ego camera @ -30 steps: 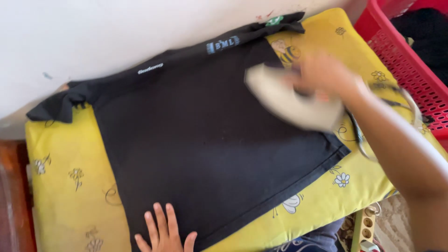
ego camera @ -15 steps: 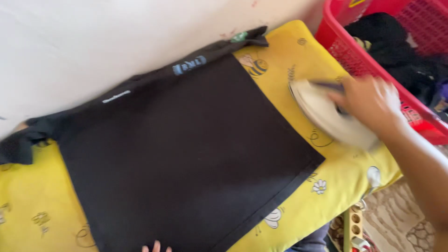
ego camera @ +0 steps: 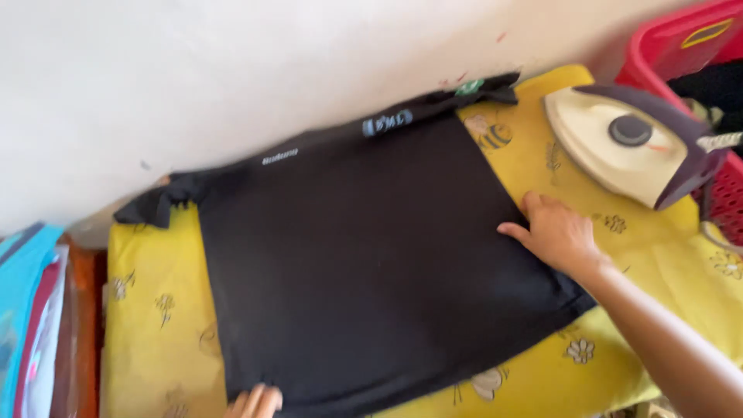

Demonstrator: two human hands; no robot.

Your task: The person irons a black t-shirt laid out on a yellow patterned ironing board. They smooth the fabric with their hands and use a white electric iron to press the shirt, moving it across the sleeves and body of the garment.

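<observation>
While flat, shirt [ego camera: 364, 263] underlies right hand [ego camera: 559, 234]

Beyond my right hand's [ego camera: 559, 232] fingers the cream iron [ego camera: 619, 151] rests on its side, with the red basket [ego camera: 681, 46] behind it. Left of my fingertips the black garment [ego camera: 371, 255] lies flat and open. The wall [ego camera: 232, 70] closes the far edge.

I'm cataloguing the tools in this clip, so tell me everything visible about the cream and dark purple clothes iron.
The cream and dark purple clothes iron has a cream, plastic-looking body, a dark purple handle and rear, and a round dark dial on top. It lies at the far right end of the yellow bee-printed cloth, its pointed tip toward the wall and its rear next to the red plastic basket. No hand touches it; the right hand lies on the black shirt nearby. Its soleplate is hidden.
</observation>
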